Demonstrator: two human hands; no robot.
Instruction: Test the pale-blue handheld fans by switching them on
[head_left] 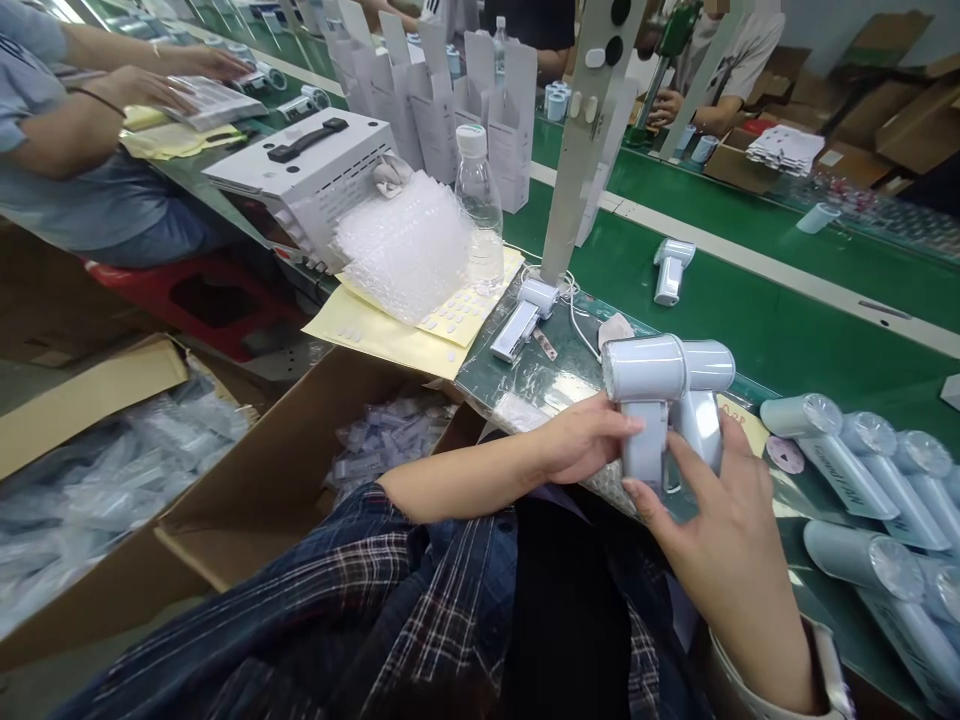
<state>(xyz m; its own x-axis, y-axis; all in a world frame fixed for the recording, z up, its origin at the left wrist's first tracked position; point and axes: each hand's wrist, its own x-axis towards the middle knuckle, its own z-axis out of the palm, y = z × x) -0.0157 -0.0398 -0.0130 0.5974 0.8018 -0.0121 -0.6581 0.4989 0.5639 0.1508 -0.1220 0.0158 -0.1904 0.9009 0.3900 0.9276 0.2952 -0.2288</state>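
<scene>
Two pale blue handheld fans are held up together over the bench edge, one in front of the other. My left hand (581, 440) grips the handle of the front fan (645, 370) from the left, thumb across it. The fingers of my right hand (724, 505) close around the rear fan (709, 370), its thumb at the lower end of the front fan's handle. Part of the rear fan is hidden behind the front one. Another fan (517, 320) lies on the bench beside a metal post, and one more (673, 270) rests on the green belt.
Several wrapped fans (832, 450) lie in rows at right. A metal post (574, 180), water bottle (480, 210), bubble wrap sheets (409, 240) and a white instrument box (300, 165) stand ahead. Cardboard boxes (255, 480) with plastic-wrapped items sit at lower left. Co-workers sit nearby.
</scene>
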